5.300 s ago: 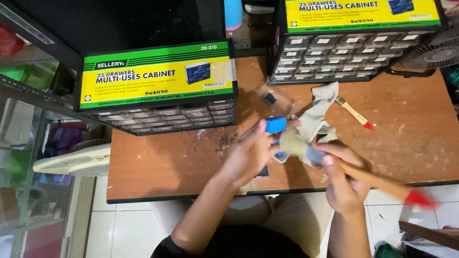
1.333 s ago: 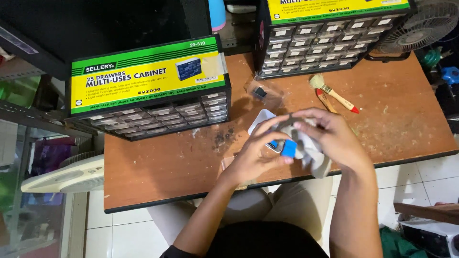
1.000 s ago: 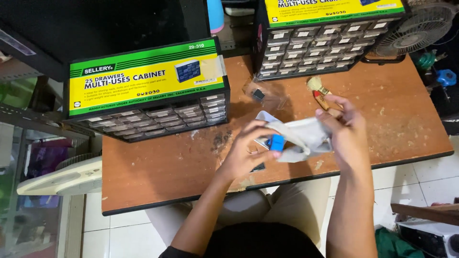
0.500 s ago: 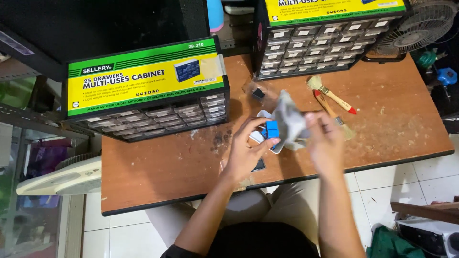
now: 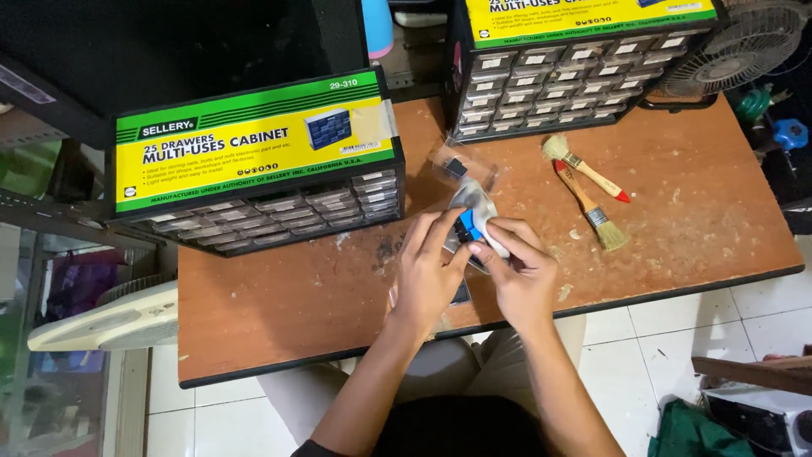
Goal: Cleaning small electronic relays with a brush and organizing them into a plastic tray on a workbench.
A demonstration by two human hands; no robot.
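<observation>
Both hands meet over the middle of the brown wooden table (image 5: 288, 305). My left hand (image 5: 427, 271) holds a small blue and black object (image 5: 464, 227) at its fingertips. My right hand (image 5: 520, 271) presses a crumpled grey cloth (image 5: 480, 203) against that object from the right. The cloth drapes over the top of the object and hides most of it. Just beyond the hands lies a small clear plastic bag (image 5: 457, 165) with a dark part inside.
Two small-parts drawer cabinets stand on the table: one (image 5: 254, 161) at the left, one (image 5: 575, 59) at the back right. Two paint brushes (image 5: 588, 182) lie right of the hands. A fan (image 5: 736, 42) is at the far right corner, another fan (image 5: 110, 317) left below.
The cloth, spread out wide between the hands a second ago, is now bunched tightly around the blue object. The hands have come close together and the right hand has let go of the brush.
</observation>
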